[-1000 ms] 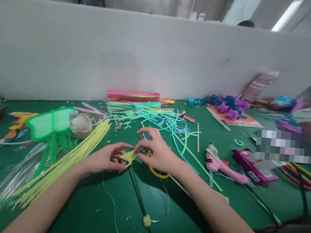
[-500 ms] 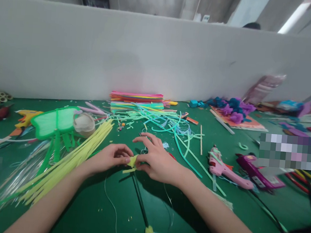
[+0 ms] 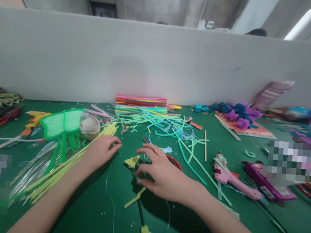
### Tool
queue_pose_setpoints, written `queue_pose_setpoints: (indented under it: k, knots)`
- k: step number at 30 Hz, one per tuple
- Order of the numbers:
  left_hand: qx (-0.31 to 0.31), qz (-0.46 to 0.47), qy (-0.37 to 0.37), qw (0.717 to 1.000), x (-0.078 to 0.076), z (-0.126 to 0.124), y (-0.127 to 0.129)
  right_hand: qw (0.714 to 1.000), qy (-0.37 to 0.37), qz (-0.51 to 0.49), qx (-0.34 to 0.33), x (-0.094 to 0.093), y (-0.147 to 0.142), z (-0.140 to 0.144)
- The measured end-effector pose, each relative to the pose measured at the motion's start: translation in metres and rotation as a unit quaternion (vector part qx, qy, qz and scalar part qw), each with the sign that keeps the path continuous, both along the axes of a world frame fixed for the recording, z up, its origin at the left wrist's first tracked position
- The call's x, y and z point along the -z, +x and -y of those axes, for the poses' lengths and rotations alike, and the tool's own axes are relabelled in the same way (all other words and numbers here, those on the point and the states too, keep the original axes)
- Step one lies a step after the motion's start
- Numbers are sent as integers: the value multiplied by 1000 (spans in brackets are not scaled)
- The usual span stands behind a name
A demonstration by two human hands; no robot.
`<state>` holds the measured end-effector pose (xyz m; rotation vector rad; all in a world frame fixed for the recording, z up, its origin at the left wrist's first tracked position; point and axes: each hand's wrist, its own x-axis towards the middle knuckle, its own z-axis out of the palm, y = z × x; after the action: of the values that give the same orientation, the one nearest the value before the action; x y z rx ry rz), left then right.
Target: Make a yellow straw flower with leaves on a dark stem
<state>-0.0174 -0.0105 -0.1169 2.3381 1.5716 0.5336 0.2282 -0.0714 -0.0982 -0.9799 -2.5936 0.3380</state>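
A dark thin stick lies on the green table, with a small yellow fuzzy folded piece at its far end and a yellow fuzzy knob nearer me. A loose yellow strip crosses the stick. My right hand hovers just right of the folded piece, fingers spread, nothing visible in them. To the left, my left hand is apart from the stick, thumb and fingers separated, beside a bundle of yellow pipe cleaners. Clear thread curls around the stick.
Left stands a green fuzzy shape with a yellow glue gun. Colourful pipe cleaners are stacked by the grey partition. At right lie a pink glue gun, a purple glue gun and cables.
Both hands have let go of the yellow folded piece. My left hand has moved left, toward the yellow bundle; my right hand has opened. The view has tilted up slightly.
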Motion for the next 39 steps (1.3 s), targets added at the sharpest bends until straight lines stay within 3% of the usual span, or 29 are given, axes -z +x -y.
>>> queue_pose_setpoints:
  k: [3, 6, 12, 16, 19, 23, 26, 28, 30, 33, 36, 39]
  knots:
    - [-121, -147, 93, 977, 5, -7, -23, 997, 8, -60, 46, 5, 1, -14]
    - [-138, -190, 91, 968, 14, -14, -36, 993, 14, -92, 69, 15, 2, -21]
    - [-163, -148, 87, 971, 14, -19, -34, 990, 19, -108, 84, 31, 4, -23]
    - [-183, -70, 60, 979, 0, -15, -30, 982, -14, -158, 104, 29, 4, -25]
    - [-188, -62, 48, 979, -6, -10, -25, 974, -32, -192, 120, 28, 4, -26]
    - [-194, -91, 46, 976, -5, -9, -22, 969, -42, -200, 136, 30, 6, -26]
    - [-194, -35, 56, 979, -4, -11, -22, 967, -48, -206, 144, 31, 6, -25]
    - [-175, 41, 40, 983, -6, -9, -20, 958, -69, -233, 150, 30, 5, -25]
    - [-121, 151, -28, 981, -9, -3, -13, 938, -125, -285, 155, 28, 4, -26]
    - [-25, 306, -189, 933, -16, 13, 6, 878, -238, -384, 159, 25, 3, -29]
    - [40, 298, -294, 908, -18, 31, 29, 816, -334, -453, 133, 27, 1, -31]
    - [87, 275, -344, 893, -15, 42, 46, 785, -374, -483, 105, 28, -1, -30]
